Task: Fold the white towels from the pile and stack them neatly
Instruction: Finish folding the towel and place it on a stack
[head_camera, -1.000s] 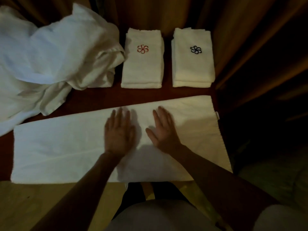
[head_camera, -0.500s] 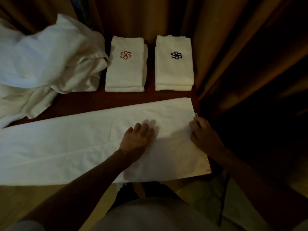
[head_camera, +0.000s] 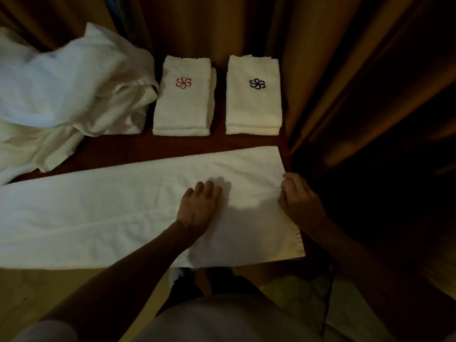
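Right hand (head_camera: 299,201): the right edge of the long towel (head_camera: 98,213) is pinched. Left hand (head_camera: 199,208): fingers are pressed flat on the towel, which is spread across the desk (head_camera: 118,151). Behind are seen two folded stacks (head_camera: 183,99), (head_camera: 254,97) and the unfolded pile (head_camera: 61,95) at far left.

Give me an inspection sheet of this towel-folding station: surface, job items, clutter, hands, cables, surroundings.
Surface: dark red-brown table, mostly covered.
Job's things: long towel spread flat across the front; unfolded pile at back left; red-logo stack and blue-logo stack side by side behind it, apart.
Clutter: nothing seen.
Hands: left hand rests on the long towel, fingers partly curled; right hand pinches its right edge.
Cables: thin dark cord hangs at lower right.
Surroundings: brown curtains behind; dim light.
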`<state>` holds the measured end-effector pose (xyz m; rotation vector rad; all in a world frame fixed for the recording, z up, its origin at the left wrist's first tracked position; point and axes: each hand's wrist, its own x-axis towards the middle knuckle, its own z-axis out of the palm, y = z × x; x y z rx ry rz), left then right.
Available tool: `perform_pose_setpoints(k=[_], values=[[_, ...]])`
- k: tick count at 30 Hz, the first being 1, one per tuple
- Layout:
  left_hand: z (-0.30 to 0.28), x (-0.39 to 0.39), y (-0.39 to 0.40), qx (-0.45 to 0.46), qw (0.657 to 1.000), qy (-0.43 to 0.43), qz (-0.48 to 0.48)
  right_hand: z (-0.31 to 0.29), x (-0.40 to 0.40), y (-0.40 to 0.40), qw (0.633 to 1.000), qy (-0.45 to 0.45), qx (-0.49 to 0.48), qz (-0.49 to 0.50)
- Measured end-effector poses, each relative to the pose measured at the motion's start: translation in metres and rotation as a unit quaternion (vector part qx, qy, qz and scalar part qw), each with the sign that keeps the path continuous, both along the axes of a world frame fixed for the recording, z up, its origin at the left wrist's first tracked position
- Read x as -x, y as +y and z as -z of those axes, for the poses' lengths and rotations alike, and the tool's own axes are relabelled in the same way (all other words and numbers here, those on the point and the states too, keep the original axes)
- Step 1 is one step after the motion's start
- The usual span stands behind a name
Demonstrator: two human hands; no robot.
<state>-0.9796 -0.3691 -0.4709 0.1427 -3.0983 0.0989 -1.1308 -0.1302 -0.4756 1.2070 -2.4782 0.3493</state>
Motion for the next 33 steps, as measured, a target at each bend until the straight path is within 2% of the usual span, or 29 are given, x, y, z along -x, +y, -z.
perform_pose_setpoints(k=[6,11,14,17,19,25,29,33], values=[[0.005,0.001,-0.002,-0.024,0.998,0.044,0.032,0.017,-0.009,0.007,0.995,-0.057,-0.075,0.034],[0.010,-0.001,-0.008,-0.051,0.993,0.074,0.078,0.005,-0.015,-0.001,0.984,-0.082,-0.149,0.061],[0.014,0.000,-0.013,-0.065,0.990,0.085,0.093,-0.004,-0.024,-0.024,0.992,-0.060,-0.101,0.041],[0.011,-0.003,-0.014,-0.073,0.989,0.089,0.089,-0.006,-0.047,-0.080,0.985,-0.162,-0.063,-0.002],[0.007,-0.013,-0.017,-0.072,0.993,0.078,0.055,0.008,-0.061,-0.104,0.971,-0.214,-0.111,-0.003],[0.005,-0.079,-0.068,-0.084,0.988,0.037,-0.127,0.026,-0.057,-0.090,0.974,-0.163,-0.159,0.001],[0.005,-0.110,-0.089,-0.082,0.986,0.027,-0.143,0.013,-0.058,-0.103,0.970,-0.177,-0.165,0.037],[0.015,-0.119,-0.082,-0.125,0.981,0.023,-0.147,-0.004,-0.101,-0.175,0.970,-0.208,-0.118,0.032]])
